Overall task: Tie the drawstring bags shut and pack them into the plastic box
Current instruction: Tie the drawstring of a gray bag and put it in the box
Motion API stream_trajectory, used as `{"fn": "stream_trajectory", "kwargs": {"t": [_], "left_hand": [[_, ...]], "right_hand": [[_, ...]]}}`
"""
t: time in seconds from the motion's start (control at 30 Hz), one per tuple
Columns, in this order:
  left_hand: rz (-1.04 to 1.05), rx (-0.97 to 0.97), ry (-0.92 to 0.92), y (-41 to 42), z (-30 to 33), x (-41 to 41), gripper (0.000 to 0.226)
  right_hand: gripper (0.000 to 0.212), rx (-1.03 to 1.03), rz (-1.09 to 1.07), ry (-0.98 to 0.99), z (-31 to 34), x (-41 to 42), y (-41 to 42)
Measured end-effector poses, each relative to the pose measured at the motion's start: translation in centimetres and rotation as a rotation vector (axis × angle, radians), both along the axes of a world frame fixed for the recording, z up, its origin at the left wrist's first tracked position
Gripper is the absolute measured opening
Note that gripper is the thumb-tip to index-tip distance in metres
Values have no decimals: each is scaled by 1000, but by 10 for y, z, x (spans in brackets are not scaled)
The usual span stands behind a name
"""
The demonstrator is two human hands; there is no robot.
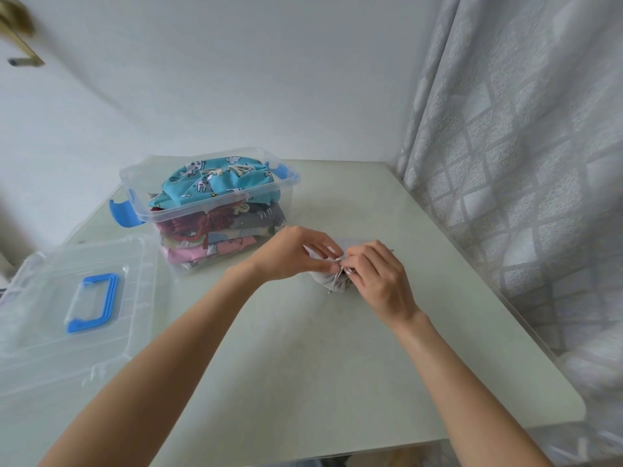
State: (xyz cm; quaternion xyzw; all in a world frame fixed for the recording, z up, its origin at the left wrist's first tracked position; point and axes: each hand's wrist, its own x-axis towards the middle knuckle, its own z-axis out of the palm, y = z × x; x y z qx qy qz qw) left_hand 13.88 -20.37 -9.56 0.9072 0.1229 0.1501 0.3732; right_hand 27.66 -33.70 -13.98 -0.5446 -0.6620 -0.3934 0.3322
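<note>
A small grey drawstring bag (pixel 332 281) lies on the pale table (pixel 337 365), mostly hidden behind my hands. My left hand (pixel 293 252) and my right hand (pixel 377 278) meet over its gathered neck, each pinching the pale cord (pixel 333 284), whose loose ends hang down toward me. To the left stands the clear plastic box (pixel 215 210) with blue latches, stacked with several patterned bags. A turquoise bag (pixel 219 183) printed with white animals lies on top, rising above the rim.
The box's clear lid (pixel 67 315) with a blue handle lies flat at the table's left edge. A grey patterned curtain (pixel 522 163) hangs along the right side. White walls close off the back.
</note>
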Motion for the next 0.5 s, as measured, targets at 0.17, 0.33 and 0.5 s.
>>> {"fn": "stream_trajectory", "kwargs": {"t": [0.17, 0.33, 0.5], "left_hand": [[43, 19, 1, 0, 2, 1, 17], [36, 13, 129, 2, 4, 1, 13], [23, -11, 203, 4, -2, 0, 10]], "right_hand": [[18, 2, 15, -12, -1, 0, -1], [21, -26, 42, -41, -5, -4, -2], [19, -42, 63, -12, -8, -2, -2]]}}
